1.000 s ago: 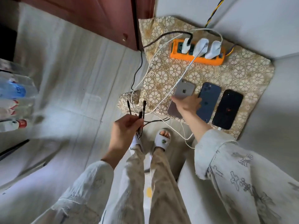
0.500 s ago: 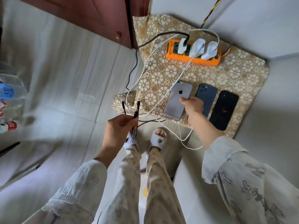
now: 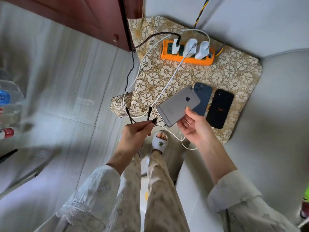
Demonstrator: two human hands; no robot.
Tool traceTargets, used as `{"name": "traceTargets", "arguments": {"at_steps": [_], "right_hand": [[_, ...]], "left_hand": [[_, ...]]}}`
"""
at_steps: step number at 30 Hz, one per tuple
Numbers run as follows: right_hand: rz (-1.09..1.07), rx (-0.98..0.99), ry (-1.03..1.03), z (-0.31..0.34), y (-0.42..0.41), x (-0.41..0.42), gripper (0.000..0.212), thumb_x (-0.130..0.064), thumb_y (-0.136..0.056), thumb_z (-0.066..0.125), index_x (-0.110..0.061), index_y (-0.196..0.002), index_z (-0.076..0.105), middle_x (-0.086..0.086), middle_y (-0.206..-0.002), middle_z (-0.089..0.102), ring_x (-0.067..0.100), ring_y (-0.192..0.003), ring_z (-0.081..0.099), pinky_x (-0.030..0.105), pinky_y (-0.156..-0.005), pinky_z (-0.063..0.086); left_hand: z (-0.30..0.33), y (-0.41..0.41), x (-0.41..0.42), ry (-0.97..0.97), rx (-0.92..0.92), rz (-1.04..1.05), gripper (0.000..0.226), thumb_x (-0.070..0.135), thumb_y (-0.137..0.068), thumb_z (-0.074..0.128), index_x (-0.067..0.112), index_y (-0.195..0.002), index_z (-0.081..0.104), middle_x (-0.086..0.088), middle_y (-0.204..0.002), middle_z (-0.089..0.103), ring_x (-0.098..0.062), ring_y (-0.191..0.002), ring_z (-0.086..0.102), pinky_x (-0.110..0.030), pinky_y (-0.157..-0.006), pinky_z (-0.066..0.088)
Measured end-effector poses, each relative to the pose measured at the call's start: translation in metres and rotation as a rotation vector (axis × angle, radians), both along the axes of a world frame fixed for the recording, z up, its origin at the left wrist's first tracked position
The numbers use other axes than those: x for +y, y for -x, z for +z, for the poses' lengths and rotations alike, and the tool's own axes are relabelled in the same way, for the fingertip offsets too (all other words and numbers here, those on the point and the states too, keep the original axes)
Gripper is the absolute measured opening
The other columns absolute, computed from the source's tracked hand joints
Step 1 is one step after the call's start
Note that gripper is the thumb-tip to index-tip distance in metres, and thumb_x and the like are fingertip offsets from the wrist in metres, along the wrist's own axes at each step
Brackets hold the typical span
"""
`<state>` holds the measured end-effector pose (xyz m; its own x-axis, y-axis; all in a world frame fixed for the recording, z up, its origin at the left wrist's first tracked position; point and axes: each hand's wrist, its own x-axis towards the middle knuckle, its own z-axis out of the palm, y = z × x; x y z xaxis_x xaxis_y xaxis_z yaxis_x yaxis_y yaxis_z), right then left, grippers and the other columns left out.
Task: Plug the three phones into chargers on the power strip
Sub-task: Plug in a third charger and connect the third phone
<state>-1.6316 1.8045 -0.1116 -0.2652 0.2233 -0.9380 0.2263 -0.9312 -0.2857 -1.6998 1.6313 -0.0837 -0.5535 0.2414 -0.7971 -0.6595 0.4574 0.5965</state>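
Note:
My right hand (image 3: 194,129) holds the grey phone (image 3: 178,106) back side up, lifted off the patterned cloth (image 3: 234,71) and tilted, its bottom end toward my left hand. My left hand (image 3: 135,135) pinches a black cable plug (image 3: 154,121) a short gap from the phone's bottom edge; two more black plug ends stick up beside it. A blue phone (image 3: 203,97) and a black phone (image 3: 219,108) lie side by side on the cloth. At the cloth's far side the orange power strip (image 3: 187,58) carries three white chargers (image 3: 190,47).
White and black cables (image 3: 133,76) loop off the cloth's left edge over the floor. A dark red wooden door (image 3: 80,15) stands at the back left. Blurred bottles (image 3: 6,101) sit at the far left. My feet in white slippers (image 3: 159,142) are below the hands.
My right hand has picked the grey phone up off the cloth and turned it toward the left hand. My left hand has brought one black plug forward toward the phone's bottom edge.

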Motion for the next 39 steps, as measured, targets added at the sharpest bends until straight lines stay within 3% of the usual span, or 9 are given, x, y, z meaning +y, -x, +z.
{"name": "traceTargets", "arguments": {"at_steps": [8, 11, 16, 21, 25, 30, 34, 37, 39], "right_hand": [[-0.031, 0.044, 0.010, 0.014, 0.007, -0.008, 0.004, -0.012, -0.087, 0.057, -0.009, -0.089, 0.060, 0.006, -0.069, 0.074, 0.016, -0.065, 0.071, 0.027, -0.069, 0.058], [-0.037, 0.021, 0.019, 0.016, 0.004, -0.006, 0.004, -0.012, -0.087, 0.058, -0.009, -0.087, 0.059, 0.006, -0.067, 0.073, 0.016, -0.069, 0.069, 0.026, -0.062, 0.059], [-0.062, 0.025, 0.037, 0.015, 0.000, -0.007, 0.004, -0.012, -0.086, 0.059, -0.008, -0.086, 0.059, 0.007, -0.068, 0.073, 0.019, -0.076, 0.068, 0.028, -0.066, 0.059], [-0.043, 0.003, 0.019, 0.012, -0.001, -0.006, 0.004, -0.013, -0.085, 0.061, -0.010, -0.087, 0.058, 0.006, -0.069, 0.074, 0.018, -0.064, 0.071, 0.028, -0.107, 0.034], [0.016, 0.072, -0.042, 0.011, -0.002, -0.006, 0.001, -0.010, -0.085, 0.059, -0.011, -0.084, 0.059, 0.005, -0.074, 0.074, 0.017, -0.072, 0.071, 0.027, -0.068, 0.059], [0.163, 0.086, -0.119, 0.015, 0.007, -0.001, 0.005, -0.008, -0.087, 0.056, -0.011, -0.083, 0.057, 0.010, -0.091, 0.067, 0.021, -0.084, 0.066, 0.028, -0.070, 0.059], [0.219, 0.051, -0.183, 0.016, 0.014, -0.001, 0.012, -0.006, -0.085, 0.059, -0.010, -0.075, 0.053, 0.011, -0.088, 0.067, 0.023, -0.082, 0.067, 0.031, -0.068, 0.059], [0.249, 0.030, -0.211, 0.014, 0.014, -0.003, 0.010, -0.005, -0.084, 0.061, -0.009, -0.078, 0.053, 0.011, -0.087, 0.068, 0.023, -0.080, 0.068, 0.030, -0.065, 0.059], [0.255, 0.018, -0.214, 0.012, 0.013, -0.003, 0.008, -0.005, -0.084, 0.061, -0.008, -0.082, 0.054, 0.011, -0.089, 0.068, 0.024, -0.082, 0.068, 0.031, -0.066, 0.058]], "left_hand": [[0.014, -0.006, 0.005, -0.058, -0.036, 0.085, 0.018, 0.015, -0.087, 0.056, 0.008, -0.090, 0.073, 0.012, -0.047, 0.050, 0.000, -0.047, 0.040, -0.008, -0.050, 0.033], [0.020, -0.007, 0.008, -0.084, -0.037, 0.090, 0.020, 0.016, -0.087, 0.057, 0.018, -0.075, 0.072, -0.002, -0.065, 0.050, -0.005, -0.055, 0.040, -0.008, -0.049, 0.033], [0.021, -0.008, 0.011, -0.067, -0.041, 0.072, 0.029, 0.017, -0.086, 0.058, 0.022, -0.058, 0.068, -0.002, -0.066, 0.057, -0.007, -0.056, 0.041, -0.017, -0.053, 0.032], [0.021, -0.007, 0.011, -0.057, -0.003, 0.071, 0.020, 0.015, -0.084, 0.060, 0.026, -0.073, 0.071, 0.007, -0.079, 0.070, -0.010, -0.079, 0.053, -0.010, -0.066, 0.043], [0.020, -0.003, 0.009, 0.016, 0.046, -0.010, 0.024, 0.017, -0.083, 0.060, 0.032, -0.067, 0.070, -0.009, -0.075, 0.064, -0.015, -0.073, 0.051, -0.024, -0.066, 0.039], [0.016, -0.001, 0.005, 0.048, 0.053, -0.112, 0.024, 0.020, -0.083, 0.059, 0.031, -0.066, 0.071, -0.006, -0.058, 0.045, -0.020, -0.062, 0.036, -0.028, -0.061, 0.031], [0.010, -0.002, 0.003, 0.080, 0.056, -0.079, 0.019, 0.018, -0.084, 0.059, 0.024, -0.074, 0.075, 0.006, -0.052, 0.056, -0.008, -0.057, 0.044, -0.019, -0.060, 0.036], [0.003, -0.005, -0.001, 0.076, 0.027, -0.081, 0.032, 0.018, -0.084, 0.058, 0.035, -0.060, 0.071, -0.008, -0.070, 0.061, -0.016, -0.069, 0.045, -0.029, -0.070, 0.036], [0.000, -0.008, -0.001, 0.087, 0.007, -0.073, 0.024, 0.018, -0.084, 0.058, 0.029, -0.069, 0.074, 0.004, -0.063, 0.066, -0.009, -0.063, 0.050, -0.026, -0.068, 0.039]]}}
